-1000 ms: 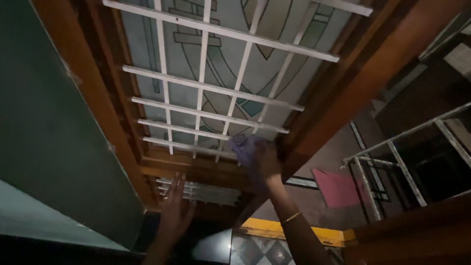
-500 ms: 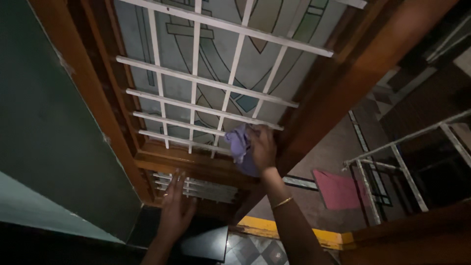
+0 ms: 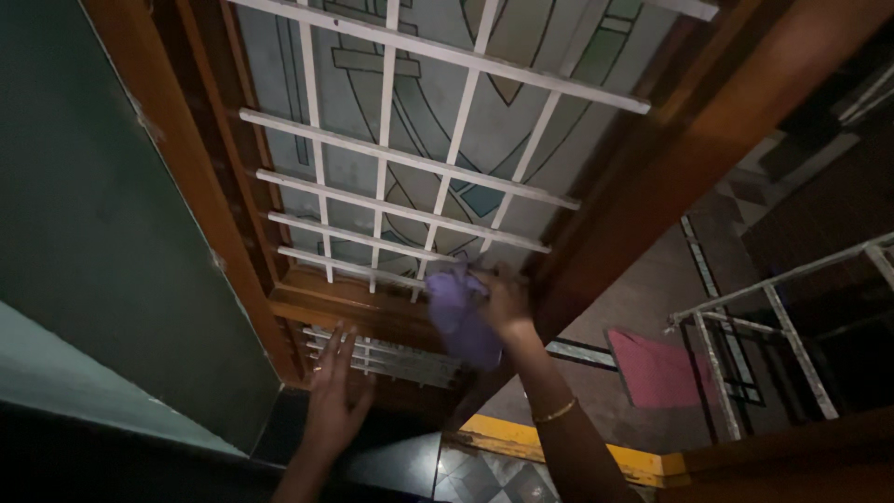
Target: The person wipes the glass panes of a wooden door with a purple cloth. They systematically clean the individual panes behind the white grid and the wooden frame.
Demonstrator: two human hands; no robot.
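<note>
My right hand (image 3: 506,300) grips a purple cloth (image 3: 459,314) and presses it against the lower right corner of a white metal window grille (image 3: 410,163), beside the brown wooden frame (image 3: 643,158). A thin gold bangle sits on that wrist. Behind the bars is patterned frosted glass (image 3: 521,56). My left hand (image 3: 332,391) rests flat with fingers spread on the lower wooden rail and the small barred panel (image 3: 391,359) under the window.
A dark green wall (image 3: 102,251) lies to the left. To the right stand a white metal railing (image 3: 782,307) and a pink mat (image 3: 656,371) on the floor. A yellow edge (image 3: 521,438) and patterned tiles (image 3: 484,475) lie below.
My right hand with the cloth rose along the grille's lower right bars, then came back down toward the bottom rail. My left hand stayed on the lower panel.
</note>
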